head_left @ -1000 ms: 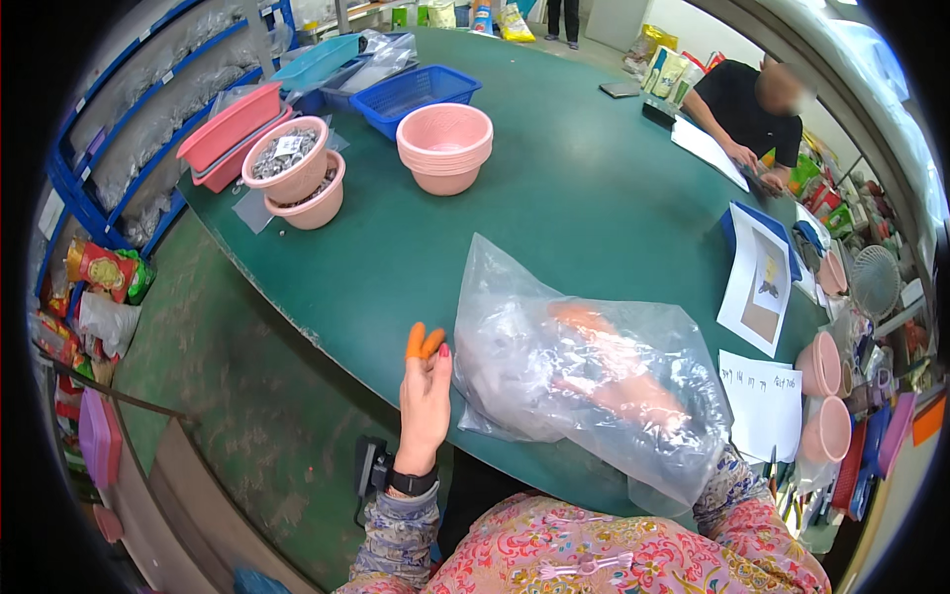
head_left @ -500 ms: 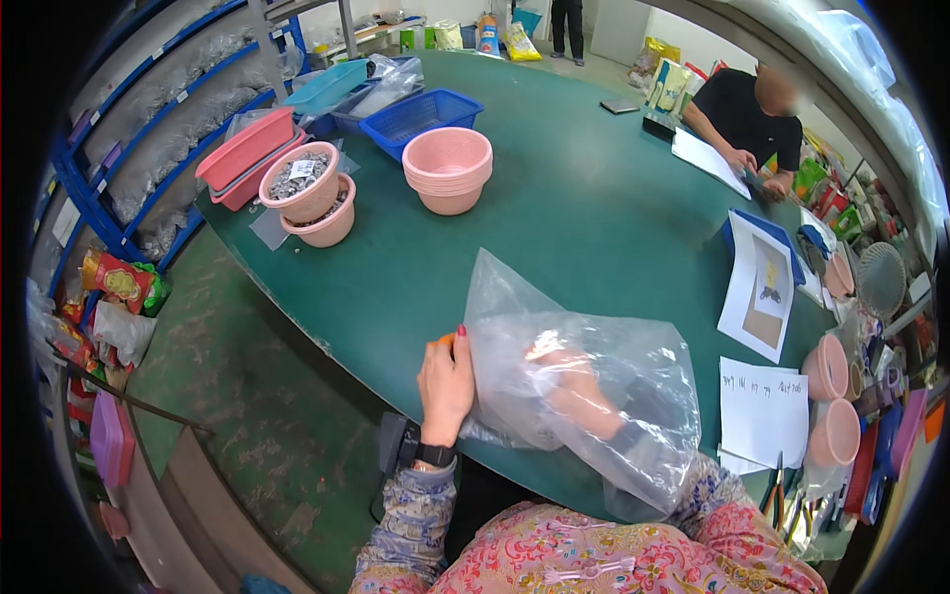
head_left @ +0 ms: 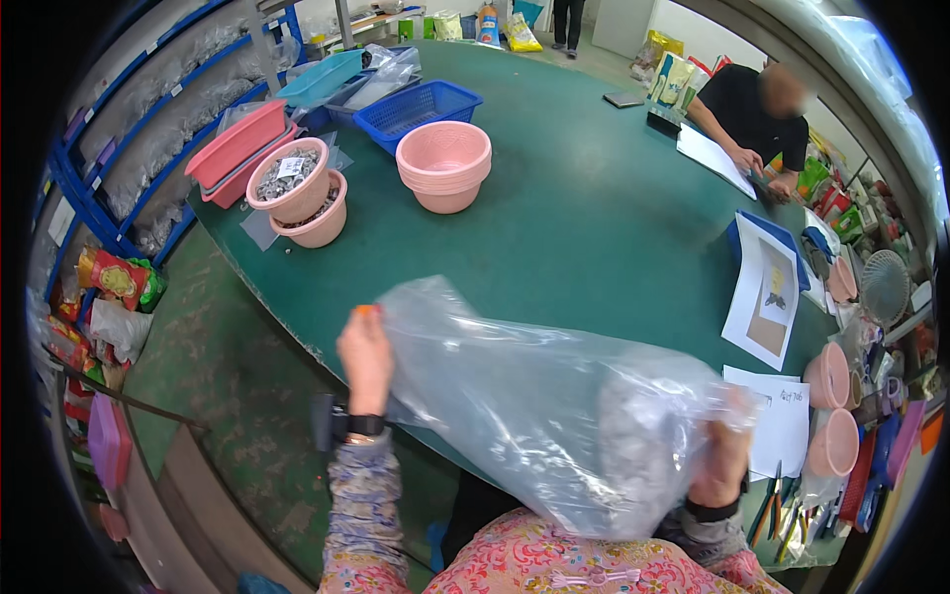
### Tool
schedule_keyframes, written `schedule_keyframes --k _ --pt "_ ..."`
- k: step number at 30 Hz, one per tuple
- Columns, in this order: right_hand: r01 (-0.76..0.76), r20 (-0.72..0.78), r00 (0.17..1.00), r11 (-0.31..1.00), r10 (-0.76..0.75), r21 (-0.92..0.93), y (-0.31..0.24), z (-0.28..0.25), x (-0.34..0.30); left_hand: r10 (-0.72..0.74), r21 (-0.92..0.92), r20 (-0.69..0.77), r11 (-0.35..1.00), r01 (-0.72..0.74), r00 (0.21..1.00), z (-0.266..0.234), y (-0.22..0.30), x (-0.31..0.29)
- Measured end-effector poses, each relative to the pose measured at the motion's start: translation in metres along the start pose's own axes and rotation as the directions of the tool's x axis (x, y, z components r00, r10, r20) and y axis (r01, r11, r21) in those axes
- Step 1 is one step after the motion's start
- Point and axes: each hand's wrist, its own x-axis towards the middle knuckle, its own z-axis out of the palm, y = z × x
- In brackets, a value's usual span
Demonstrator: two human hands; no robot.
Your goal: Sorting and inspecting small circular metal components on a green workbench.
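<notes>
A large clear plastic bag [head_left: 515,386] stretches between my hands over the near edge of the green table. My left hand [head_left: 365,346] is closed on its upper left edge. Something small and orange shows at those fingertips; I cannot make out what it is. At the bag's other end my right hand [head_left: 727,445], smeared by motion, grips the bunched plastic. Beside that hand a whitish-grey mass [head_left: 648,436] shows through the film, either contents or crumpled plastic; I cannot tell which.
Pink bowls [head_left: 445,168] are stacked beside a blue basket [head_left: 421,114]. Two pink bowls [head_left: 289,178] at the left hold small grey pieces. Papers [head_left: 777,421], pliers [head_left: 775,500] and more pink bowls [head_left: 831,443] lie at the right. Another person [head_left: 747,114] sits across the table [head_left: 564,228].
My right hand has come out of the bag and moved right to its end. My left hand has gone up and left, so the bag is now stretched wide.
</notes>
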Motion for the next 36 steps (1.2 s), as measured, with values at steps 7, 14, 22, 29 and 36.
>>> schedule_keyframes --k 7,14,22,29,36 --pt "0.276 -0.122 0.947 0.945 -0.299 -0.177 -0.023 -0.053 0.031 -0.330 -0.399 -0.232 0.890 0.220 0.915 -0.083 -0.161 0.094" --pt "0.173 -0.146 0.968 0.965 -0.203 -0.196 0.008 -0.012 0.049 -0.277 -0.579 -0.061 0.793 0.192 0.959 -0.062 -0.075 0.038" --pt "0.066 0.175 0.984 0.962 -0.019 -0.267 -0.009 -0.017 0.093 0.062 -0.578 0.488 0.770 0.269 0.871 -0.030 0.116 -0.079" --pt "0.218 0.235 0.970 0.675 -0.067 -0.705 0.002 -0.108 0.083 0.397 -0.477 0.766 0.878 0.032 0.506 0.040 0.159 -0.139" --pt "0.228 0.208 0.974 0.372 -0.091 -0.900 0.067 -0.108 0.054 0.295 -0.544 0.721 0.801 0.250 0.627 0.100 0.173 -0.151"
